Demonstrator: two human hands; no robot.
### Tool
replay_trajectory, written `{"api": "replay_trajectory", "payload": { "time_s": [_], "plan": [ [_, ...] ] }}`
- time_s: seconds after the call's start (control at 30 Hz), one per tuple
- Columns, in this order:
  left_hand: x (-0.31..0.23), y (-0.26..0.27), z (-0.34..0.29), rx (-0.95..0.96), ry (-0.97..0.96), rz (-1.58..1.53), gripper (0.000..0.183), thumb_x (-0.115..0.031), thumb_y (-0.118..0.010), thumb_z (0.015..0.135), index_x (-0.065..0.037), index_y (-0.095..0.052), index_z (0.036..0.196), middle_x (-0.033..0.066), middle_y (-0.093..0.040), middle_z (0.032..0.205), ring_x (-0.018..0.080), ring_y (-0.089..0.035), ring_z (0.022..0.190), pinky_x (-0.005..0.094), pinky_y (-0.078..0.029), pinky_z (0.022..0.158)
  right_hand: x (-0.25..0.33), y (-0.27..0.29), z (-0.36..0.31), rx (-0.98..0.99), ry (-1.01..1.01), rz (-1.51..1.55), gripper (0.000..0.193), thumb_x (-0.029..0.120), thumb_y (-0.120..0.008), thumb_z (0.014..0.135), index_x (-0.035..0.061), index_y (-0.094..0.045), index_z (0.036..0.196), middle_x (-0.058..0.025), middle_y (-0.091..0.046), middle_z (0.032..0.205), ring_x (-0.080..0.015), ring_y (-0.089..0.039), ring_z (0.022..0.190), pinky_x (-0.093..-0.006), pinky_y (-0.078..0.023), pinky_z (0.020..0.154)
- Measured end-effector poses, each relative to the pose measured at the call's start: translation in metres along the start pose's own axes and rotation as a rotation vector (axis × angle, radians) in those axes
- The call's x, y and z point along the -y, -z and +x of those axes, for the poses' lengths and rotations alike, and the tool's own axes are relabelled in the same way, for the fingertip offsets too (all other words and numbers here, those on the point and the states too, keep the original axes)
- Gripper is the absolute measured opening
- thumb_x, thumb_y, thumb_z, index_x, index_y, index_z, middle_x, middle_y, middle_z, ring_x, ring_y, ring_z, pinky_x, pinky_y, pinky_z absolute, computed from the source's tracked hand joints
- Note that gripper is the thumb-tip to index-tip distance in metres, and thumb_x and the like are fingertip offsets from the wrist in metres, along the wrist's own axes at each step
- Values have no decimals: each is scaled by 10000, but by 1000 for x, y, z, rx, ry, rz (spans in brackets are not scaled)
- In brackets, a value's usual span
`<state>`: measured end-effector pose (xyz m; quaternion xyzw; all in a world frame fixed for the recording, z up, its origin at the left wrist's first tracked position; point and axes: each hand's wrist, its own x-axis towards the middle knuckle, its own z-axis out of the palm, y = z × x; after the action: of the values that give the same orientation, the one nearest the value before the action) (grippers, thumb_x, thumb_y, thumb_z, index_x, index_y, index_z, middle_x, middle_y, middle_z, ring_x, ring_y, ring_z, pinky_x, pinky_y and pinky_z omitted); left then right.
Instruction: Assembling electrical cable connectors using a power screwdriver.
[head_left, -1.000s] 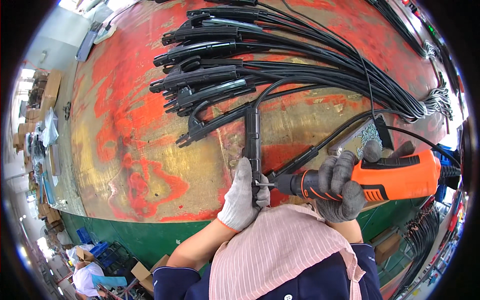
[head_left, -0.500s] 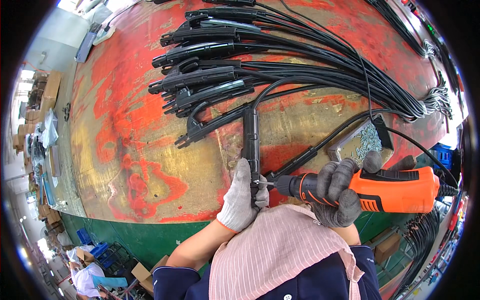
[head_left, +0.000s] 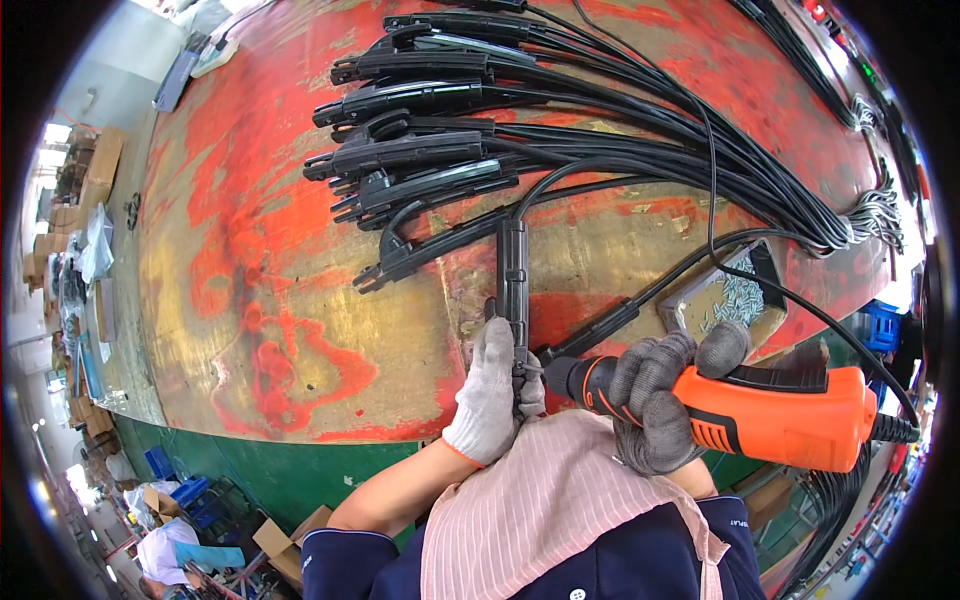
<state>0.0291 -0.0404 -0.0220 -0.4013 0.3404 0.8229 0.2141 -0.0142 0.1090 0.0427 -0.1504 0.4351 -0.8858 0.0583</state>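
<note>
My left hand (head_left: 484,392), in a pale knitted glove, is wrapped around the lower end of a black electrode holder (head_left: 512,270). The holder's long body points away from me, and a black cable curves from its far end. A dark grey glove covers my right hand (head_left: 655,405), which grips an orange and black electric screwdriver (head_left: 800,418) lying sideways. The tool's nose reaches the holder beside my left fingers; whether the tip sits in a screw cannot be made out. Another black handle with a cable (head_left: 600,328) lies just behind the tool.
Several black electrode holders (head_left: 410,155) lie piled at the far side, their cables (head_left: 700,150) sweeping right to a tied bundle. An open box (head_left: 682,312) of small silvery screws (head_left: 738,298) stands behind my right hand. The screwdriver's cord (head_left: 850,320) loops across the worn red table (head_left: 290,370).
The screwdriver's rear end has swung down and toward me, its nose still by the holder. The bright bit visible earlier is now mostly hidden. My view has shifted slightly.
</note>
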Motion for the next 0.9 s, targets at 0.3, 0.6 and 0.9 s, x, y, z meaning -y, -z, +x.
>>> {"api": "replay_trajectory", "payload": {
  "time_s": [0.3,0.6,0.9],
  "plan": [
    [5,2,6,-13,-29,-23,560,-657,-498,891,-100,-491,830,7,-429,602,133,-432,481,273,-367,444,-3,3,8,-3,32,2,342,22,-657,820,27,-405,1050,-65,-580,700,-157,-580,609,-302,-479,556],
    [-26,21,-22,101,-70,58,374,-480,-574,934,-137,-487,1053,-9,-458,648,91,-416,494,229,-323,433,51,5,21,-202,111,82,526,35,-652,802,88,-364,1239,-33,-527,748,-128,-506,551,-271,-448,481],
    [-178,39,-46,-373,-798,1827,542,-438,-766,677,-255,-638,1171,120,-673,1013,307,-646,961,388,-521,829,141,166,65,13,98,-1036,724,93,-831,693,138,-427,1292,-47,-513,1161,-171,-534,1060,-334,-477,899]
  ]
}}
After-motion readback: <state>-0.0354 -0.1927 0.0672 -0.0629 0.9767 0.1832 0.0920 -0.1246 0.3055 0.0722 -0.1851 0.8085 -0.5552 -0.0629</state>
